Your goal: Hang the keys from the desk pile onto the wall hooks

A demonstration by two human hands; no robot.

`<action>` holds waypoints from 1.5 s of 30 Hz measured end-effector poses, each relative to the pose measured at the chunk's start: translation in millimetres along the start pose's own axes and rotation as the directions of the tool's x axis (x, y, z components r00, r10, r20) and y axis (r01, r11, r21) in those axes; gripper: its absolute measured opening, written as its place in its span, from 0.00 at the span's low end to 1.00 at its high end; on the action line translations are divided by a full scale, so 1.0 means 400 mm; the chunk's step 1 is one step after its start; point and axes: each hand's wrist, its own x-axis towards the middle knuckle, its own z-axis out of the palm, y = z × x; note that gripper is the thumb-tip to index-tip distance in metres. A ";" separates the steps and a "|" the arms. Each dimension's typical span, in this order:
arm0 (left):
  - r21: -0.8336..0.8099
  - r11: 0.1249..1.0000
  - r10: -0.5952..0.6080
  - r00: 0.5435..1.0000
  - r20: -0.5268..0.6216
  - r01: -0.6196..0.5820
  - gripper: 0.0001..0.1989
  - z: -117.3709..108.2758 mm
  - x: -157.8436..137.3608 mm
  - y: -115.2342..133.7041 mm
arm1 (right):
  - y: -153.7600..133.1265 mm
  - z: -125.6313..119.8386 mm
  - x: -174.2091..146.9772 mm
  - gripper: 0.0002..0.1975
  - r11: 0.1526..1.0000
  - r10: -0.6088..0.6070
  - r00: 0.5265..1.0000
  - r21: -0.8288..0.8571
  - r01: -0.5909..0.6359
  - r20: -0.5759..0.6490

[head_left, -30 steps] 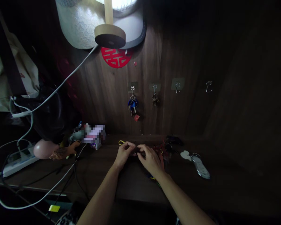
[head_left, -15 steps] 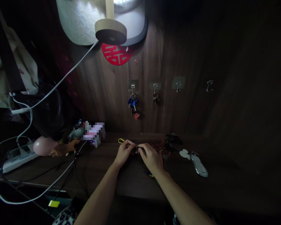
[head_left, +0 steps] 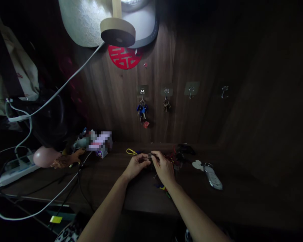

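Note:
Close together over the dark wooden shelf, my left hand (head_left: 136, 166) and my right hand (head_left: 163, 168) both have their fingers pinched on a small grey metal piece (head_left: 149, 155). Its kind is too small and dim to tell, and the fingers cover most of it. Just beyond my left hand lies a yellow cord loop (head_left: 131, 152). Below my right wrist is a blue, yellow and green strap (head_left: 163, 188). Beside the right fingers sits a dim tangle of red and black things (head_left: 177, 158). Farther right lies a silver key fob (head_left: 213, 176) with a white round-lobed tag (head_left: 197, 164).
On the back wall, blue-headed keys (head_left: 142, 109) and a second key bunch (head_left: 166, 106) hang from hooks, with two bare hooks to their right. At left are a power strip (head_left: 15, 171), white cable (head_left: 53, 200), a doll (head_left: 63, 159) and a lilac box (head_left: 101, 144).
My fingers have shifted on the small metal piece, and more of it shows between them. More of the yellow loop and the coloured strap is visible. The view has moved slightly.

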 end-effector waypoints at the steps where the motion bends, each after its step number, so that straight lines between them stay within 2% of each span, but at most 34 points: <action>1: 0.001 1.000 -0.007 1.000 0.004 0.007 0.18 -0.001 0.000 0.000 | 0.000 0.000 0.001 0.11 1.000 0.003 1.000 -0.018 -0.002 0.013; 5: 0.008 1.000 -0.026 1.000 0.009 0.026 0.20 -0.006 -0.002 0.002 | 0.001 0.002 0.005 0.11 0.996 0.009 1.000 -0.087 -0.007 0.021; 11: 0.152 0.981 0.129 0.991 -0.037 -0.122 0.16 -0.011 0.002 -0.001 | -0.004 -0.003 0.007 0.10 0.998 0.063 0.998 -0.021 -0.062 0.024; 15: 0.231 0.960 0.175 0.983 -0.057 -0.157 0.14 -0.014 0.004 -0.003 | -0.010 -0.008 0.006 0.12 0.995 0.099 0.994 0.030 -0.100 0.039; 17: 0.232 0.961 0.171 0.984 -0.058 -0.154 0.14 -0.015 0.004 -0.004 | -0.008 -0.007 0.007 0.13 0.996 0.062 0.998 0.058 -0.063 0.028; 22: 0.188 0.974 0.143 0.988 -0.056 -0.130 0.15 -0.014 0.005 -0.007 | 0.001 -0.003 0.010 0.08 0.994 -0.074 0.994 0.072 0.080 -0.078; 31: 0.100 0.992 0.089 0.990 -0.109 -0.078 0.14 -0.014 0.007 -0.008 | -0.016 -0.009 0.004 0.06 0.993 -0.101 0.994 0.065 0.103 -0.030; 34: 0.065 0.996 0.070 0.993 -0.093 -0.064 0.15 -0.011 0.008 -0.010 | -0.007 -0.007 0.008 0.07 0.992 -0.078 0.996 0.098 0.083 -0.053; 38: 0.053 0.998 0.048 0.992 -0.113 -0.042 0.18 -0.010 0.009 -0.012 | 0.011 -0.008 0.015 0.08 0.980 0.015 0.993 0.200 0.009 -0.114; 45: 0.291 0.956 0.127 0.957 -0.259 -0.048 0.15 -0.023 0.016 -0.018 | 0.012 -0.036 0.052 0.09 0.961 0.106 0.980 0.272 -0.056 -0.171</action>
